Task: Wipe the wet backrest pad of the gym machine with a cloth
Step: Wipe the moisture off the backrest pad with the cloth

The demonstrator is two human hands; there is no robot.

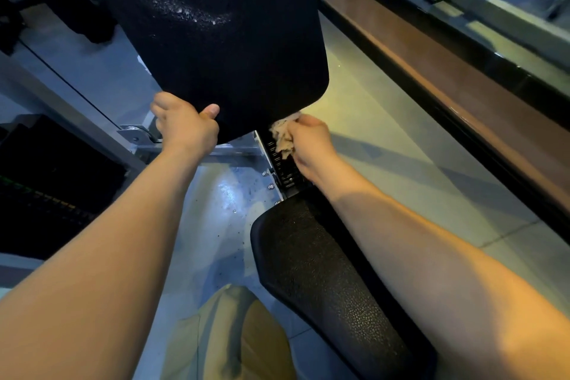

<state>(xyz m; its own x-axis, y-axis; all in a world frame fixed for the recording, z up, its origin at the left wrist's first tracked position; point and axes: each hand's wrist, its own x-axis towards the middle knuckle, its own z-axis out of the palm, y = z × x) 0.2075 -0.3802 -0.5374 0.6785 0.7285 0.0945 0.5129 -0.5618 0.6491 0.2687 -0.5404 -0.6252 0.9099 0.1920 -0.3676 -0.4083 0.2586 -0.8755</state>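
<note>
The black backrest pad (216, 40) fills the upper middle of the head view, with white droplets glinting across its upper part. My left hand (183, 123) grips the pad's lower left edge, thumb on the front face. My right hand (311, 142) is closed around a crumpled beige cloth (285, 134), held just below the pad's lower right corner, with the cloth touching that bottom edge.
The black textured seat pad (324, 281) lies below my right forearm. A perforated metal adjustment post (279, 163) joins seat and backrest. Wet floor (225, 191) shows beneath. A weight stack (46, 188) stands left, a dark ledge (431, 77) right. My knee (234, 333) is at the bottom.
</note>
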